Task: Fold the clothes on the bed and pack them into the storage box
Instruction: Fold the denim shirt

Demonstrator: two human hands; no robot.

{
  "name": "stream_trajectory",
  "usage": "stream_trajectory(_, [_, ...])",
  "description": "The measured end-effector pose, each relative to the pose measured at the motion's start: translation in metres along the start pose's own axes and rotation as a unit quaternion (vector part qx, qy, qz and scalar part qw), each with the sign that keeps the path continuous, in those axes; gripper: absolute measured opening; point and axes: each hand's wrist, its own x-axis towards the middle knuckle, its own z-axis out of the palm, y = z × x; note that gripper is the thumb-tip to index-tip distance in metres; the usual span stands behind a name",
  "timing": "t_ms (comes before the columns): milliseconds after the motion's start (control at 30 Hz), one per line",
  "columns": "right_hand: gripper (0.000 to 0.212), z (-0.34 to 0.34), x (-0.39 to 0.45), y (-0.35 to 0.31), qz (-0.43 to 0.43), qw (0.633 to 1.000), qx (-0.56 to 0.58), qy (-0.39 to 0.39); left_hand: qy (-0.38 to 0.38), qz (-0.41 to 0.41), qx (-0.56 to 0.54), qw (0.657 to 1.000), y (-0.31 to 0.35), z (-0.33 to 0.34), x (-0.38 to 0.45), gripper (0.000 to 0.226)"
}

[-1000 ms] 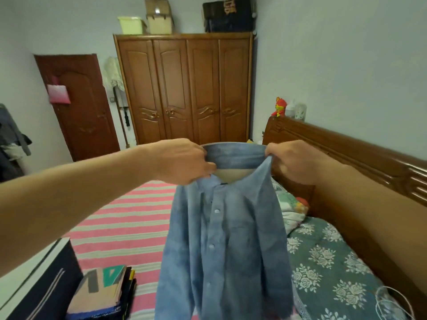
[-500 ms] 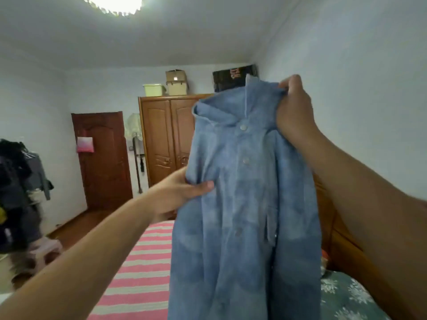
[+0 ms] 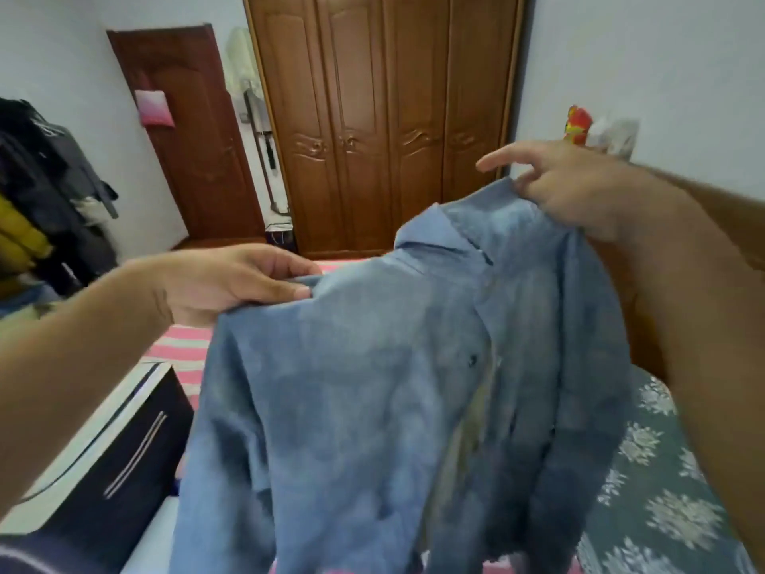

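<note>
Both arms reach forward over the bed. The left hand pinches one shoulder of the shirt, thumb on top; the right hand, higher, grips the other shoulder, forefinger straight. The shirt hangs in the air, collar up and tilted right, length running downward, beside the box.

A washed blue denim shirt hangs in the middle, over the pink striped sheet — the left hand holds its left shoulder, the right hand its right. The dark fabric storage box sits left. The tall brown wooden wardrobe stands behind — the green flowered quilt lies right.
</note>
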Motion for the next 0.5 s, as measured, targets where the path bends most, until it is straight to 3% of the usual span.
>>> stream_trajectory(67, [0.052, 0.044, 0.067, 0.029, 0.049, 0.998, -0.039, -0.006, 0.112, -0.085, 0.129, 0.982, -0.004, -0.045, 0.05, 0.027])
stream_trajectory(100, [0.05, 0.066, 0.098, 0.048, 0.075, 0.995, -0.058, 0.023, 0.183, -0.11, 0.238, 0.948, -0.012, -0.065, 0.078, 0.026])
stream_trajectory(167, [0.057, 0.115, 0.142, 0.103, 0.135, 0.983, -0.104, 0.065, 0.372, -0.109, 0.473, 0.791, -0.05, -0.093, 0.15, 0.022])
stream_trajectory(200, [0.062, 0.138, 0.15, 0.131, 0.173, 0.973, -0.137, 0.068, 0.439, -0.074, 0.495, 0.746, -0.074, -0.091, 0.178, 0.022])
stream_trajectory(267, [0.068, 0.199, 0.139, 0.202, 0.192, 0.962, -0.184, 0.052, 0.464, -0.031, 0.419, 0.78, -0.164, -0.064, 0.239, 0.033])
stream_trajectory(333, [0.067, 0.276, 0.072, 0.29, 0.173, 0.951, -0.254, -0.026, 0.367, -0.081, 0.371, 0.849, -0.297, -0.001, 0.277, 0.041])
stream_trajectory(367, [0.067, 0.309, 0.021, 0.332, 0.185, 0.942, -0.273, -0.068, 0.31, -0.11, 0.372, 0.868, -0.366, 0.035, 0.282, 0.047])
stream_trajectory(500, [0.091, 0.414, -0.2, 0.484, 0.331, 0.839, -0.362, -0.237, 0.157, -0.198, 0.421, 0.871, -0.615, 0.171, 0.258, 0.066])
